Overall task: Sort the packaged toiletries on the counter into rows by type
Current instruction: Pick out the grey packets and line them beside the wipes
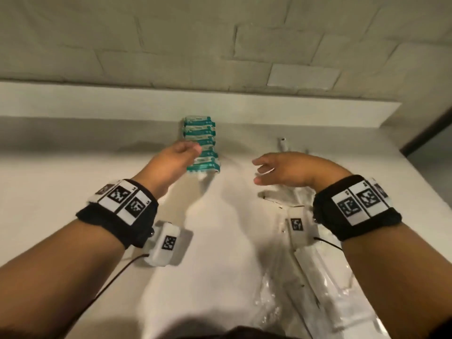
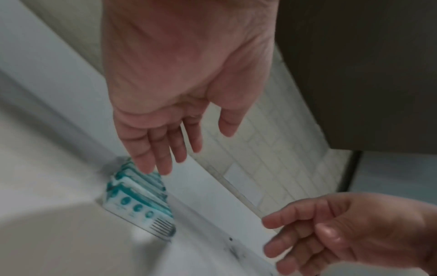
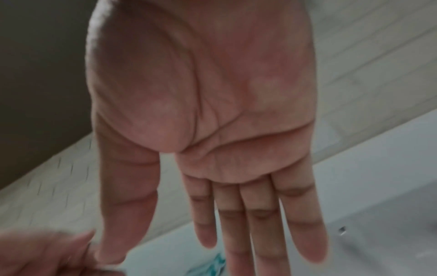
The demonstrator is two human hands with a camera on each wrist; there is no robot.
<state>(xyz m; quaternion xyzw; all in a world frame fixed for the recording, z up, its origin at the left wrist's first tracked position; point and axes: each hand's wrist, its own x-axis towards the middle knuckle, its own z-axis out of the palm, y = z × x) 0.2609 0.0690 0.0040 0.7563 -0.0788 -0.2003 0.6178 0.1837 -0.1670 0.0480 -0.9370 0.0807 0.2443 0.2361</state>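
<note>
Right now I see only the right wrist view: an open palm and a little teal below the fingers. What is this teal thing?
Observer: In the head view it is a row of overlapping teal packets, running from the back ledge toward the person.
Operator: Is the left hand holding one?
Observer: No. The left wrist view shows the left hand with relaxed fingers above the row, holding nothing.
Operator: What else lies on the counter?
Observer: Some clear-wrapped white packages lie on the counter, near the person on the right side.
</note>
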